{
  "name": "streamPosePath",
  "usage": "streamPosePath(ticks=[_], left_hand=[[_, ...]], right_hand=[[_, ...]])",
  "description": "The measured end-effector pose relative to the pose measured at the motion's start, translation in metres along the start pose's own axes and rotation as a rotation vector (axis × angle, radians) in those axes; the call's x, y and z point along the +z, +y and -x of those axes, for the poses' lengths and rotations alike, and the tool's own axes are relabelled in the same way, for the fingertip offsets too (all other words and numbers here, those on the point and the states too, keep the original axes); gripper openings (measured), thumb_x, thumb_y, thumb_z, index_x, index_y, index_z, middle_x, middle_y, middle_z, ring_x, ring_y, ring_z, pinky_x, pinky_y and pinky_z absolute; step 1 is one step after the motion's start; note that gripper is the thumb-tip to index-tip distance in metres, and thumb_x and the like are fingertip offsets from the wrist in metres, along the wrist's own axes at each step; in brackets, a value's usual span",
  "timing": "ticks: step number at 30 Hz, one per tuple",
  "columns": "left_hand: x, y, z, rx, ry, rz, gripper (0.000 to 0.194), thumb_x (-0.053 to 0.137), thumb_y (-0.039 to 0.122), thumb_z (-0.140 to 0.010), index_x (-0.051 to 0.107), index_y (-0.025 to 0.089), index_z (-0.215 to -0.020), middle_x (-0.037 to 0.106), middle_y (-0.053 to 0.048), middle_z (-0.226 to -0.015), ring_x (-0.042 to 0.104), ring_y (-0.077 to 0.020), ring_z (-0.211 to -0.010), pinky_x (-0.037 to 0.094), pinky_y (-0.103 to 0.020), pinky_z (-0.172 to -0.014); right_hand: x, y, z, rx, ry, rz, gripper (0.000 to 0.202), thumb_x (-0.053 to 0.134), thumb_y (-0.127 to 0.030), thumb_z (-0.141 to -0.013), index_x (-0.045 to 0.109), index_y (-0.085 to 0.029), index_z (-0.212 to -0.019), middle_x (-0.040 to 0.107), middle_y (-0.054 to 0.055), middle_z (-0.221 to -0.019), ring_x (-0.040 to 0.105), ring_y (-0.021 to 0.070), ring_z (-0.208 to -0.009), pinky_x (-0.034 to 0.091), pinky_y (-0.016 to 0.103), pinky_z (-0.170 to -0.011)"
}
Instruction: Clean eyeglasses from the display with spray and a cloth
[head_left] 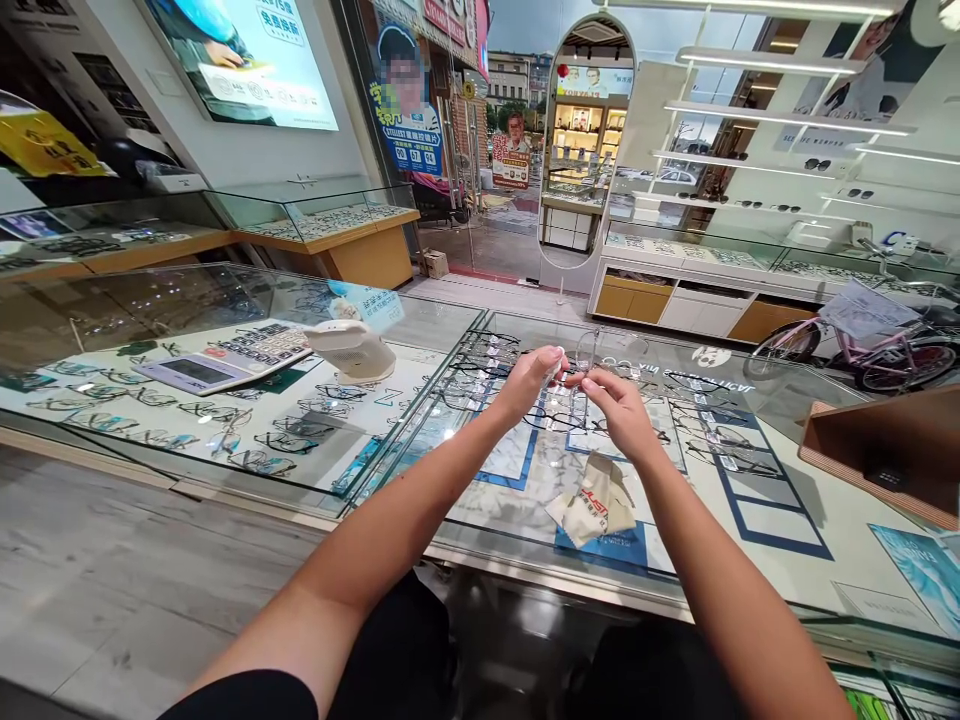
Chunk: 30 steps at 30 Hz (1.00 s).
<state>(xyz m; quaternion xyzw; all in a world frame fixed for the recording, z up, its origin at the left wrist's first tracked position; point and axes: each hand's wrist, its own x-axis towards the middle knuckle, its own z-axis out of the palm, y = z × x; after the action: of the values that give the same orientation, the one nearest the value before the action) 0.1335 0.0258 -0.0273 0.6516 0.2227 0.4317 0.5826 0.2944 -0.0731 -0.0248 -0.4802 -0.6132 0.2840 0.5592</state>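
Observation:
Both of my hands are raised close together over the glass display case (480,530). My left hand (534,380) has its fingers closed around something small and whitish, perhaps a cloth or tissue. Just right of it, my right hand (615,400) is pinched near thin eyeglasses (589,350), whose outline is faint against the frames in the case. Its fingertips almost meet those of my left hand. A crumpled cream cloth with red lettering (592,505) lies on the glass below my hands. Rows of eyeglasses (731,450) sit inside the case.
On the left part of the case are a calculator (225,358) and a white scanner-like device (351,350). A brown wooden box (881,455) stands at the right. Beyond are an oval mirror (585,140), a pink bicycle (870,350) and further display counters (367,250).

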Motion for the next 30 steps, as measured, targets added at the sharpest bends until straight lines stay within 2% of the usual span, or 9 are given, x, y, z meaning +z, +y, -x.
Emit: streamPosePath(ticks=[6, 15, 22, 30], left_hand=[[0.001, 0.002, 0.002, 0.042, -0.004, -0.053, 0.055, 0.057, 0.072, -0.092, 0.062, 0.019, -0.082, 0.057, -0.002, -0.077, 0.05, -0.0169, -0.074, 0.041, -0.032, -0.073], [0.001, 0.006, 0.002, 0.098, 0.003, -0.121, 0.052, 0.056, 0.069, -0.094, 0.06, 0.02, -0.077, 0.056, -0.002, -0.077, 0.048, -0.0184, -0.077, 0.04, -0.034, -0.079], [0.001, 0.003, 0.001, 0.087, 0.027, -0.202, 0.053, 0.055, 0.071, -0.093, 0.06, 0.02, -0.079, 0.057, -0.001, -0.08, 0.05, -0.0181, -0.08, 0.039, -0.034, -0.081], [-0.002, -0.001, 0.0, 0.077, 0.062, -0.211, 0.056, 0.056, 0.074, -0.092, 0.056, 0.02, -0.078, 0.056, -0.001, -0.08, 0.049, -0.0171, -0.078, 0.038, -0.032, -0.079]], right_hand=[[-0.001, -0.001, 0.001, 0.003, -0.012, 0.005, 0.037, 0.065, -0.058, -0.099, 0.084, -0.027, -0.098, 0.083, 0.006, -0.109, 0.07, 0.0282, -0.109, 0.05, 0.041, -0.096], [-0.002, 0.006, -0.002, 0.035, -0.037, -0.071, 0.037, 0.065, -0.058, -0.098, 0.085, -0.027, -0.1, 0.082, 0.006, -0.107, 0.069, 0.0266, -0.102, 0.053, 0.041, -0.097], [-0.002, 0.011, -0.002, 0.071, -0.069, -0.138, 0.034, 0.065, -0.055, -0.099, 0.085, -0.027, -0.103, 0.082, 0.006, -0.108, 0.068, 0.0257, -0.101, 0.051, 0.038, -0.089], [-0.002, 0.006, 0.0, 0.069, -0.12, -0.146, 0.034, 0.065, -0.054, -0.1, 0.086, -0.027, -0.1, 0.082, 0.005, -0.11, 0.067, 0.025, -0.1, 0.049, 0.037, -0.088]])
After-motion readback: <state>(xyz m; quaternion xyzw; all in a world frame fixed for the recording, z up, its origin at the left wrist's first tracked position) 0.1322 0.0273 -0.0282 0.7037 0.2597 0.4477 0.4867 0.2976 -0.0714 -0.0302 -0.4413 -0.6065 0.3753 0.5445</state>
